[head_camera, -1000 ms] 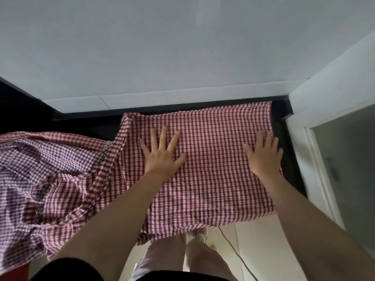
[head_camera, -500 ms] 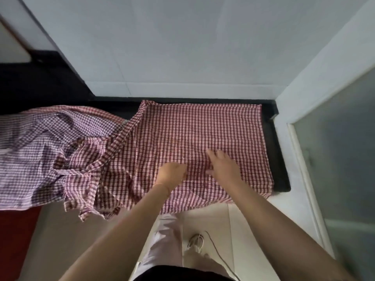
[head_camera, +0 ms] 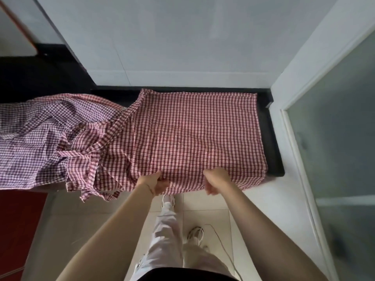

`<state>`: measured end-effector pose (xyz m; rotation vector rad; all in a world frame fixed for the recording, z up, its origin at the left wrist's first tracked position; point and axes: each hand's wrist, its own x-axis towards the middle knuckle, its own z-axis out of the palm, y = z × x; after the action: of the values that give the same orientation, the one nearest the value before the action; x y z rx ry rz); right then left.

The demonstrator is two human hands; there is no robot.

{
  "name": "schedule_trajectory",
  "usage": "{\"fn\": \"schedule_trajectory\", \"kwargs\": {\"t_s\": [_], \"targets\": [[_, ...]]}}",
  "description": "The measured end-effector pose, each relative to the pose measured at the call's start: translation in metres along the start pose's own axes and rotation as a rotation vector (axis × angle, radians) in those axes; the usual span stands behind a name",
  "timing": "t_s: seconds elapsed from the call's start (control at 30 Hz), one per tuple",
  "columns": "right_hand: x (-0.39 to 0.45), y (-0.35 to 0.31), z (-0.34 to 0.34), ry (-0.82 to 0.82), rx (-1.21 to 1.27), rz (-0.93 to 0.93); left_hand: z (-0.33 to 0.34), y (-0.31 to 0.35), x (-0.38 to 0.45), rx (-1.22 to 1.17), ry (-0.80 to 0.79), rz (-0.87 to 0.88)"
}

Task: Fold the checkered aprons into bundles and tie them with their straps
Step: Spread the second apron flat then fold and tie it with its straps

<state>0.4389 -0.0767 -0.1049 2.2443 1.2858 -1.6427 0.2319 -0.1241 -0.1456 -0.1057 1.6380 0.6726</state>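
Observation:
A red-and-white checkered apron (head_camera: 194,134) lies spread flat over a black counter (head_camera: 272,142), its near edge hanging over the front. My left hand (head_camera: 157,182) grips that near edge from below, fingers curled under the cloth. My right hand (head_camera: 216,179) grips the same edge a little to the right. The apron's bunched upper part and straps (head_camera: 89,157) lie crumpled to the left. A purple-and-white checkered apron (head_camera: 30,138) lies rumpled further left.
White tiled wall (head_camera: 182,47) stands right behind the counter. A frosted glass door (head_camera: 334,128) in a white frame closes off the right. A red cabinet front (head_camera: 18,226) is low on the left. My legs and a thin cable (head_camera: 225,248) are on the tiled floor.
Both hands slid from flat on the cloth back toward me to its near edge and took hold of it. The view pulled back and tilted down.

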Motion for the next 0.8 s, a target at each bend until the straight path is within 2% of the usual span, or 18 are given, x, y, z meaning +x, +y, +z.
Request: {"fn": "schedule_trajectory", "kwargs": {"t_s": [0.07, 0.1, 0.23, 0.33, 0.4, 0.47, 0.6, 0.67, 0.73, 0.8], "targets": [[-0.003, 0.016, 0.007, -0.253, 0.178, 0.187, -0.002, 0.001, -0.006, 0.036, 0.066, 0.023], [-0.002, 0.024, 0.012, -0.312, 0.299, 0.24, -0.002, 0.003, -0.012, 0.039, 0.099, 0.029], [0.017, 0.042, 0.03, -0.288, 0.917, 0.276, -0.003, 0.006, -0.017, 0.25, 0.218, 0.134], [0.024, 0.038, 0.035, -0.24, 1.118, 0.289, -0.009, 0.006, -0.012, 0.477, 0.298, 0.281], [0.028, 0.034, 0.038, -0.199, 1.139, 0.318, -0.013, 0.008, -0.011, 0.622, 0.359, 0.38], [0.03, 0.032, 0.037, -0.155, 1.051, 0.321, -0.014, 0.009, -0.008, 0.69, 0.394, 0.442], [0.021, 0.029, 0.029, -0.088, 0.683, 0.246, -0.012, 0.01, -0.001, 0.643, 0.415, 0.543], [0.012, 0.026, 0.018, 0.0, 0.598, 0.188, -0.01, 0.014, 0.0, 0.628, 0.419, 0.589], [0.002, 0.016, 0.003, 0.115, 0.568, 0.08, -0.005, 0.024, 0.0, 0.63, 0.381, 0.662], [-0.001, 0.0, -0.01, 0.231, 0.58, -0.055, -0.001, 0.037, 0.003, 0.666, 0.274, 0.735]]}}
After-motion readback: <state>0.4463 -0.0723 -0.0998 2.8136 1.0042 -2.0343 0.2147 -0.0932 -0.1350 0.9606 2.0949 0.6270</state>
